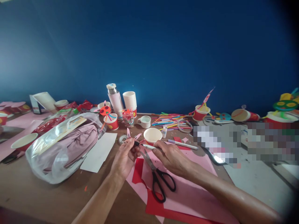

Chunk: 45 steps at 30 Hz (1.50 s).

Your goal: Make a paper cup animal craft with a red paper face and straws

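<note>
Left hand (125,157) – fingertips closed on a small black cap (136,143); right hand (174,158) – thumb and fingers pinching a white marker (148,147), its tip toward the cap, contact too small to tell. Below the hands, black-handled scissors (153,167) lying over pink paper (184,199) and red paper (152,208); just beyond, an upright cup (152,133) and a second marker (183,144)

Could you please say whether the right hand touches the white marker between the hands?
Touching: the head view shows the right hand closed around the white marker.
</note>
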### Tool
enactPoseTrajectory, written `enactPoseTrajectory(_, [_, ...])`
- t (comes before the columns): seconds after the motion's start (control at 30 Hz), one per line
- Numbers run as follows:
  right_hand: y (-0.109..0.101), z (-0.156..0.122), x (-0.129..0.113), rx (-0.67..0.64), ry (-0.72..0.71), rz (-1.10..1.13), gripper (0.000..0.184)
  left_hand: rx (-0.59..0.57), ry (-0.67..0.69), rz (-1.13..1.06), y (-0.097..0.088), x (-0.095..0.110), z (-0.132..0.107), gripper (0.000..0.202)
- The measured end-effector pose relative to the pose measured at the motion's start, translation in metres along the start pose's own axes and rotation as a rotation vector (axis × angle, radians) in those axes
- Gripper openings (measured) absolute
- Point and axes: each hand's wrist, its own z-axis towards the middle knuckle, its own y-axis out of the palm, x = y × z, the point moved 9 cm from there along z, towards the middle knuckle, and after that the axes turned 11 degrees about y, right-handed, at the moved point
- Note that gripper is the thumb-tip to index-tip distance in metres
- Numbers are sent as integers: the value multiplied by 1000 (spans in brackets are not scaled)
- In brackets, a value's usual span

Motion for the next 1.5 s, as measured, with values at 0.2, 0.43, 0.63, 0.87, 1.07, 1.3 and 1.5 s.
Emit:
enactPoseTrajectory(0.2, [4,1,-1,-10,-44,-20,23,-6,16,16,1,-2,-1,23])
enactPoseTrajectory(0.43, [4,0,-1,8,-33,-26,22,-17,43,50,5,-2,-5,24])
enactPoseTrajectory(0.63, [7,1,2,20,-41,-27,21,-20,49,90,8,-4,-8,27])
enactPoseTrajectory(0.87, [9,1,2,76,-92,-49,20,-1,59,127,9,-5,-10,30])
enactPoseTrajectory(1.07, [10,0,2,105,-111,-54,21,-5,92,169,8,-2,-9,28])
enactPoseTrajectory(1.3, [10,2,2,42,-65,45,26,-9,92,173,10,-4,-10,28])
enactPoseTrajectory(1.5, [13,3,4,-19,-61,175,32,-4,50,178,11,-8,-13,27])
